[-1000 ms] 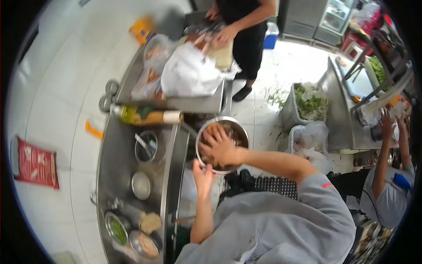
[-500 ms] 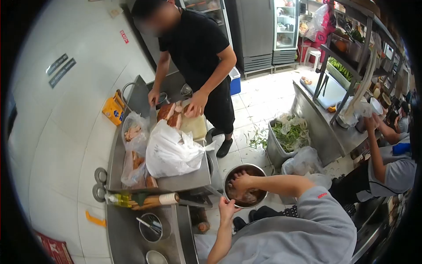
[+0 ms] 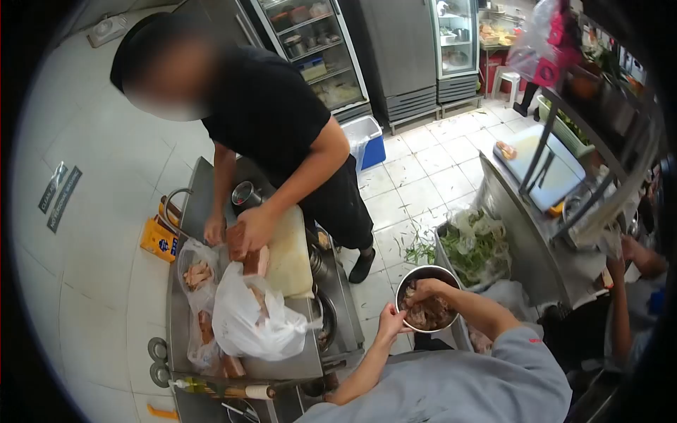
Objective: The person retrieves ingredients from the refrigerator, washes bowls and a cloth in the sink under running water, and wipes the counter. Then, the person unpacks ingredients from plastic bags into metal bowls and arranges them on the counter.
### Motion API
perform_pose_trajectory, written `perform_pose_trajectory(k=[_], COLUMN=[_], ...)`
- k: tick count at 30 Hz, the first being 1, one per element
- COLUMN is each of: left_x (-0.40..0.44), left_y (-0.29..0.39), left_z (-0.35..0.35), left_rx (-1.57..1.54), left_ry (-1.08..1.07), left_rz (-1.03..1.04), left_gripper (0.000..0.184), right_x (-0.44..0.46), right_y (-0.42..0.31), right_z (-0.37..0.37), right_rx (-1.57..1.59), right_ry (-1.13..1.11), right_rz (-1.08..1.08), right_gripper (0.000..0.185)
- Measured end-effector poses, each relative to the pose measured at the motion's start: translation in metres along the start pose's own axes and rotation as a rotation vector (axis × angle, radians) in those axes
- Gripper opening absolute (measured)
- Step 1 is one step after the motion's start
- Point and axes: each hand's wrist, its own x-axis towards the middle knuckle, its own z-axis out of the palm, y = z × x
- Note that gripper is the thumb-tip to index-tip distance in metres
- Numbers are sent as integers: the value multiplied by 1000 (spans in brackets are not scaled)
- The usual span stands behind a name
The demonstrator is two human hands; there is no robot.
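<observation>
Now gathered rather than spread, the fingers of the right hand (image 3: pixel 431 286) curl into glossy brown meat (image 3: pixel 430 314) inside a round, shiny metal bowl (image 3: pixel 457 280), so contact looks concentrated at one side. The left hand (image 3: pixel 389 324) pinches its rim. Beyond, pale floor tiles (image 3: pixel 384 245) stretch between the steel counter (image 3: pixel 281 369) and a nearby grey bin (image 3: pixel 442 251) heaped with green trimmings.

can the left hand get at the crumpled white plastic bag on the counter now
Probably not while the left hand grips the shiny round metal bowl, though the way to the bag looks open.
</observation>
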Motion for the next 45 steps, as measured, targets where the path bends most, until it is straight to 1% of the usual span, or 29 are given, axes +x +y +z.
perform_pose_trajectory(k=[3,4,7,9,10,13,14,15,17,18,19,21,23,24,25,27,29,30,31,32,33,34,35,36,37,39,40,42,45], left_x=[31,47,100,129,145,192,214,241,259,279,285,320,358,379,398,434,471,487,508,516,523,534,552,559,579,592,605,632,676], left_y=[45,54,83,102,115,152,166,186,220,232,253,275,301,317,331,348,358,358,369,378,376,376,400,414,413,448,458,468,473], left_z=[23,28,35,34,37,35,32,30,25,19,21,27,41,48,56,76,93,99,108,117,120,118,117,117,111,102,98,83,65], left_rx=[59,26,125,70,35,-17,-6,-46,-140,-215,-263,-281,-267,-216,-168,-81,-3,33,66,-24,-31,-40,-49,-38,-29,74,102,167,-101], left_ry=[-17,-21,-20,-16,-18,-22,-35,-23,1,-54,-49,-51,-60,-79,-93,-91,-84,-82,-80,-39,-33,-27,-27,-1,30,-4,-30,-80,-170], left_rz=[0,22,65,79,87,121,146,119,11,-23,-5,-29,26,36,43,39,37,38,54,11,-21,-51,-49,-103,-92,-130,-121,-114,-229], left_gripper=[15,15,15,16,19,19,18,19,19,19,20,22,16,18,20,19,19,19,20,21,22,22,23,21,22,27,28,29,34], right_x=[14,22,42,45,47,68,67,65,38,38,39,49,52,56,66,85,126,158,185,208,219,221,227,228,236,266,273,287,313], right_y=[13,17,26,19,12,2,3,3,-7,5,17,47,53,57,61,66,80,93,104,108,117,118,107,97,94,91,86,73,67], right_z=[-51,-63,-117,-154,-173,-217,-234,-255,-291,-309,-320,-331,-348,-356,-360,-374,-390,-395,-401,-421,-425,-434,-467,-485,-496,-530,-544,-574,-615], right_rx=[-1,-38,-103,-62,-52,-136,-78,29,683,720,770,912,767,690,655,635,491,442,409,358,305,368,421,475,478,463,517,489,390], right_ry=[-13,93,149,196,163,359,433,560,782,941,1089,1217,1210,1210,1153,997,1030,1104,1139,1238,1310,1242,1200,1144,1146,1173,1167,1162,1074], right_rz=[-25,-74,-21,-9,22,-79,-193,-381,-553,-592,-633,-414,-385,-374,-400,-430,-415,-396,-300,-313,-316,-307,-312,-302,-300,-316,-297,-324,-441], right_gripper=[84,91,94,93,96,93,86,60,35,30,26,27,31,33,44,54,56,52,51,48,46,45,45,44,44,45,46,47,48])
